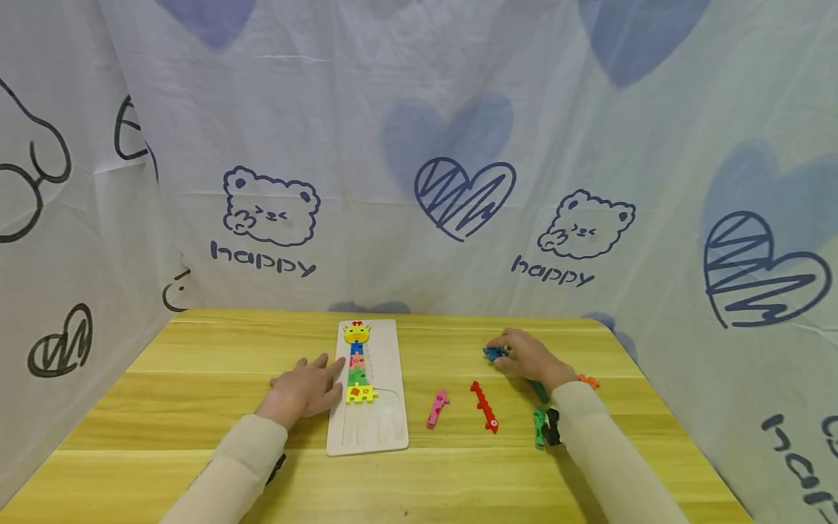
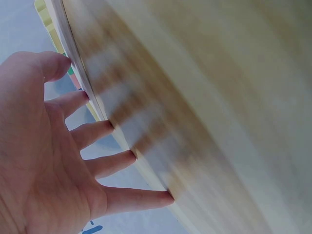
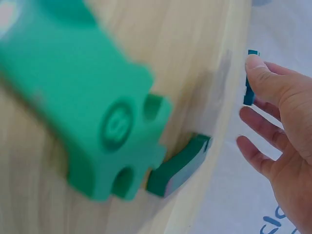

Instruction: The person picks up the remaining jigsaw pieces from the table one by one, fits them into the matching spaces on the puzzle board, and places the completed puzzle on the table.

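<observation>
A pale puzzle board [image 1: 386,356] lies on the table, with a yellow giraffe head piece [image 1: 356,334] and blue, pink, green and yellow body pieces in a column on it. Empty recesses show at its lower end. My left hand [image 1: 304,391] is at the board's left edge, its fingers spread and fairly straight; in the left wrist view the fingertips touch down near the board. At the right, my right hand [image 1: 532,358] pinches a blue puzzle piece [image 3: 249,92] between thumb and fingers. The piece is held above the table, and its other fingers are loosely bent.
Between board and right arm lie a pink piece [image 1: 437,409] and a red piece [image 1: 484,407]. Close to the right wrist are a green piece [image 1: 540,428], a dark green piece [image 1: 540,391] and an orange piece [image 1: 591,381]. A printed cloth [image 1: 366,240] hangs behind the table.
</observation>
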The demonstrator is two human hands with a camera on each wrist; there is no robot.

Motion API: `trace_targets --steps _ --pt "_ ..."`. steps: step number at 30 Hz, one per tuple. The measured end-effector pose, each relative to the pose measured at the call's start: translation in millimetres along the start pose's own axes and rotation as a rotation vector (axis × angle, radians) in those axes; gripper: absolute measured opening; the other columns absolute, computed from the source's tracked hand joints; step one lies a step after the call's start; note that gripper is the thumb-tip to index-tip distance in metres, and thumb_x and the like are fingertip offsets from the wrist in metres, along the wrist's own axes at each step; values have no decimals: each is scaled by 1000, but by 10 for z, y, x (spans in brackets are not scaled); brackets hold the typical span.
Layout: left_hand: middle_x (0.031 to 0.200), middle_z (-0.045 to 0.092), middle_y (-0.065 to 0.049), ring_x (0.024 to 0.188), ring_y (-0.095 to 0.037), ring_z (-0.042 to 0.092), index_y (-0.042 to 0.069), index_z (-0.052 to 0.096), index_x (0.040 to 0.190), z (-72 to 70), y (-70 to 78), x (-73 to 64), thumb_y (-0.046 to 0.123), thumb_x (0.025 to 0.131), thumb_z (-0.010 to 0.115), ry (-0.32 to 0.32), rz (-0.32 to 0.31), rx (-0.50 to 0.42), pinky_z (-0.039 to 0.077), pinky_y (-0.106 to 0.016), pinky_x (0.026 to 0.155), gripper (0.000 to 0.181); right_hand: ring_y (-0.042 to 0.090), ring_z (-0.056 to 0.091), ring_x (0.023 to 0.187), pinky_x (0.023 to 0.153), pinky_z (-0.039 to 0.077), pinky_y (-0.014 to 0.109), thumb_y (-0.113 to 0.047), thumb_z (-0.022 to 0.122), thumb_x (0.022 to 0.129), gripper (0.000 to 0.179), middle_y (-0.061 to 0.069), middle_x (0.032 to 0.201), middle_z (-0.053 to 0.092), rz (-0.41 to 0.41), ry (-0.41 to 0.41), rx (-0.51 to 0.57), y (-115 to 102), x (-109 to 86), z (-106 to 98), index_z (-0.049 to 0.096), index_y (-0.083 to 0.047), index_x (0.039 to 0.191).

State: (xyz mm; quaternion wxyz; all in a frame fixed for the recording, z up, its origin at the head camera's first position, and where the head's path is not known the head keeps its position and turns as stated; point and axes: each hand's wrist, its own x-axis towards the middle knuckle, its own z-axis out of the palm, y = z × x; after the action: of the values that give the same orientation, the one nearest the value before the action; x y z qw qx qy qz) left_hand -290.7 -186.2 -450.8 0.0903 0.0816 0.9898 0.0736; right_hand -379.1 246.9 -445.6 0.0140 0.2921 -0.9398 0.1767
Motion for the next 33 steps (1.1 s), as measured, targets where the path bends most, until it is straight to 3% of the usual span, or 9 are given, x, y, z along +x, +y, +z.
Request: trace_targets --steps 5,12,21,33 --pt "165 37 -20 146 -59 35 21 40 160 2 1 -3 41 104 46 2 0 2 38 -90 91 60 25 61 88 78 54 38 -13 76 92 36 12 104 68 -98 96 -44 -94 30 -11 73 0 126" --pt "165 37 -19 146 -59 35 21 40 160 -6 11 -13 41 104 46 -1 -3 3 38 -90 91 60 26 60 87 77 51 36 -15 80 89 35 10 100 67 -120 172 -73 -307 94 -5 76 -3 121" --pt "166 37 -19 147 -59 35 22 40 160 7 8 -17 41 105 45 -1 -3 2 38 -89 92 59 19 49 81 71 39 26 -17 82 86 36 10 91 61 -119 187 -50 -568 161 16 76 -2 119" --pt "166 37 -19 147 -59 35 22 40 160 10 9 -11 42 104 45 -1 -1 -2 38 -90 93 60 13 43 79 70 36 24 -19 83 86 35 8 90 61 -151 155 -31 -865 200 73 78 -5 118"
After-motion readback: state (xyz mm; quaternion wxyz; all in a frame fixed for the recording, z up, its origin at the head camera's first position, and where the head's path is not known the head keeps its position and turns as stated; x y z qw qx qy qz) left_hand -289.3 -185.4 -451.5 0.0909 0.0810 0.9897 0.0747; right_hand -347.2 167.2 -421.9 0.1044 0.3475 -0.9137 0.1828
